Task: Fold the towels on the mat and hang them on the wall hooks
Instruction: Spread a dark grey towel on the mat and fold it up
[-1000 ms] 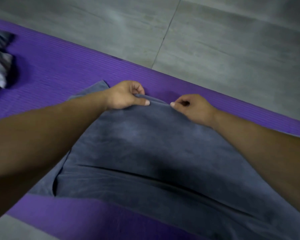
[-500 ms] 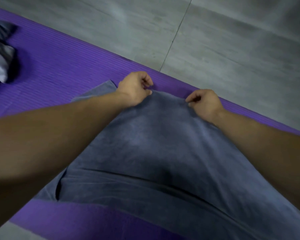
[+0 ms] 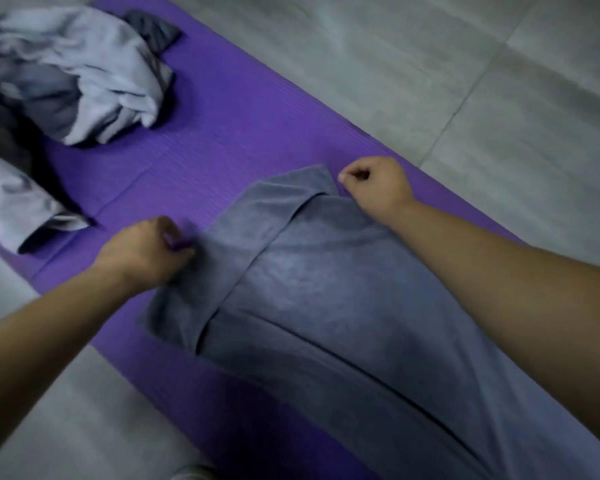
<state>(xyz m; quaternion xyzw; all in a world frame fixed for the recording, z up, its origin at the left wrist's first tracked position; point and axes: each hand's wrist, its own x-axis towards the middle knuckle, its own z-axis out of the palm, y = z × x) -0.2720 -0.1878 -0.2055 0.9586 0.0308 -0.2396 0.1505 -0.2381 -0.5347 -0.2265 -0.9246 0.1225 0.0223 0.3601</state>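
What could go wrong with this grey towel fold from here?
The top layer of the grey towel does not line up with the layer beneath, which sticks out toward the left hand; pressing on now could set a crooked fold. A tug by the left hand or the right hand, both at the towel's edges, might drag the layers further apart on the purple mat. Their grip is too blurred to judge.

the grey towel [image 3: 326, 289] runs off the near right edge, the crumpled towels [image 3: 84, 74] off the left. the left hand [image 3: 142, 251] is blurred; the right hand [image 3: 374, 183] curls over, hiding its grip.
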